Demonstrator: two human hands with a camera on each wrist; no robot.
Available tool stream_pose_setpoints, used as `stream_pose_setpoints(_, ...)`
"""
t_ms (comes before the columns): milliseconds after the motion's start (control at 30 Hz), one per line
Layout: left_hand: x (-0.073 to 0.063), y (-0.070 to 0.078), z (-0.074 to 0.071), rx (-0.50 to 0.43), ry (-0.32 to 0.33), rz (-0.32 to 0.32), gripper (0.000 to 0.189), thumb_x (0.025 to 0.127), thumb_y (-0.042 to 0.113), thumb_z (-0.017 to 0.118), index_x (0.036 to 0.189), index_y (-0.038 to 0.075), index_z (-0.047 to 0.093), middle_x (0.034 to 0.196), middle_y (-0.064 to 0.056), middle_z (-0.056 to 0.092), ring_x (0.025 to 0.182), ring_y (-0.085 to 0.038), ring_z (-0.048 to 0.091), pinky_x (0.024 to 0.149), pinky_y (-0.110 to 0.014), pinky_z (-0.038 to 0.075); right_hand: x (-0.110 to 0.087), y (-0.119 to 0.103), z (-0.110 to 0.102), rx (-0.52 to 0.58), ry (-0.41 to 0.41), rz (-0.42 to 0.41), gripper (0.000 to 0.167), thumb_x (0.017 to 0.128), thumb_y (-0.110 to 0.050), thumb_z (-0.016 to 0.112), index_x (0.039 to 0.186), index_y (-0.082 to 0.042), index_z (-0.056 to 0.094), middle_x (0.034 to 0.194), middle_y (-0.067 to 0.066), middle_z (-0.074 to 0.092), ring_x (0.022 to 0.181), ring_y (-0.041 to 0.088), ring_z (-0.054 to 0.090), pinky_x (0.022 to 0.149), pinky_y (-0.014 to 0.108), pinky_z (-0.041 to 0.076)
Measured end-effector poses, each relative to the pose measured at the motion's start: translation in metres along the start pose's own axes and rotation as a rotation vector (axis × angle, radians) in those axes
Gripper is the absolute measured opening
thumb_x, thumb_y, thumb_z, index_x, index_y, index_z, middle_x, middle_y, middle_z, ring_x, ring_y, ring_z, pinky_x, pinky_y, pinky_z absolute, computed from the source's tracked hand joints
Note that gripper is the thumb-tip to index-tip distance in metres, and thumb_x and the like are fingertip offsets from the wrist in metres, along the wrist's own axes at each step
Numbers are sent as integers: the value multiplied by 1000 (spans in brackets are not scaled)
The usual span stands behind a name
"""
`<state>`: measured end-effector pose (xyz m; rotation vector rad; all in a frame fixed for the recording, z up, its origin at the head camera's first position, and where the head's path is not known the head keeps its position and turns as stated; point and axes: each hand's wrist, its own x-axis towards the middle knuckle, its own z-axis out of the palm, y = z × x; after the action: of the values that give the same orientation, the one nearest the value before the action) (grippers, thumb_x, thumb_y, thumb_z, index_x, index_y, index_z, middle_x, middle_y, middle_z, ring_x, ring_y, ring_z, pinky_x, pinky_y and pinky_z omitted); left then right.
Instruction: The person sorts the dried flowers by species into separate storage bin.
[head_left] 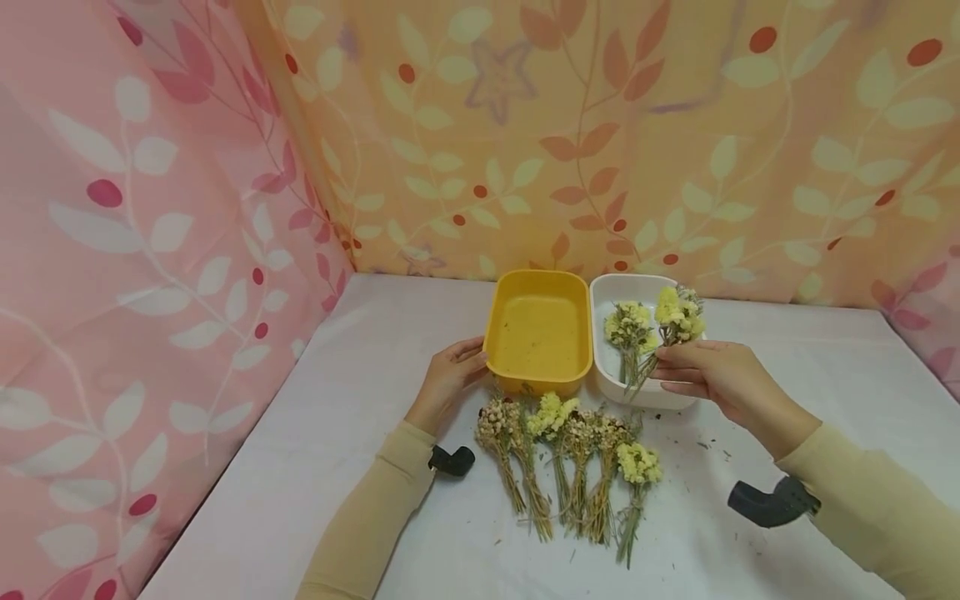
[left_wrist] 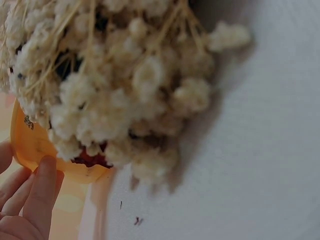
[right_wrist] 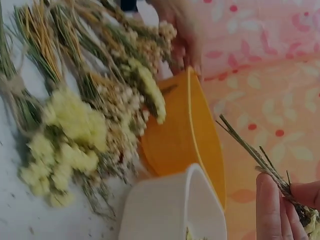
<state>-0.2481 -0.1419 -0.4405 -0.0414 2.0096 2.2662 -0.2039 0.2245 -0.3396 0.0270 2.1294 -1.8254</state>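
My right hand (head_left: pixel 720 375) pinches a tied bunch of yellow dried flowers (head_left: pixel 678 317) by its stems, over the white bin (head_left: pixel 660 398). The right wrist view shows thumb and fingers closing on the twine-bound stems (right_wrist: pixel 272 172). Another yellow bunch (head_left: pixel 628 329) lies inside the white bin. At the left side of the yellow bin (head_left: pixel 538 386), my left hand (head_left: pixel 450 379) touches the wall with fairly straight fingers (left_wrist: pixel 44 187). Apart from some specks on its floor, nothing lies in the yellow bin.
In front of the bins lies a row of several dried bunches, some beige (head_left: pixel 495 425), others yellow (head_left: pixel 637 467). Small plant scraps (head_left: pixel 705 446) dot the white tabletop (head_left: pixel 322 467). A patterned curtain (head_left: pixel 465 150) hangs behind, and a pink one (head_left: pixel 150 275) at the left.
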Motion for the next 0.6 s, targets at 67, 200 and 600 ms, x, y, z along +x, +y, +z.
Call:
stream_pose_setpoints(67, 0, 0, 1, 6, 2, 5, 45, 98, 4, 61, 142, -4, 51, 143, -25, 53, 130, -39, 56, 102, -37, 56, 8, -3, -2, -18, 10, -4, 16, 99, -24, 63, 109, -11, 66, 87, -10, 75, 83, 3, 73, 81, 24, 63)
stream_pose_setpoints(200, -1, -1, 1, 13, 5, 2, 45, 98, 5, 60, 142, -3, 51, 144, -25, 53, 130, -39, 56, 104, -39, 55, 27, -9, -5, -42, 26, 15, 35, 100, -23, 61, 124, 2, 55, 84, -11, 74, 80, 3, 73, 80, 22, 62)
stream_pose_setpoints(600, 0, -3, -1, 19, 3, 17, 43, 98, 7, 62, 140, -1, 54, 141, -23, 56, 126, -34, 60, 103, -39, 56, 64, -9, -13, -134, 25, 40, 36, 99, -19, 61, 124, 7, 56, 77, -8, 75, 75, 4, 73, 79, 23, 63)
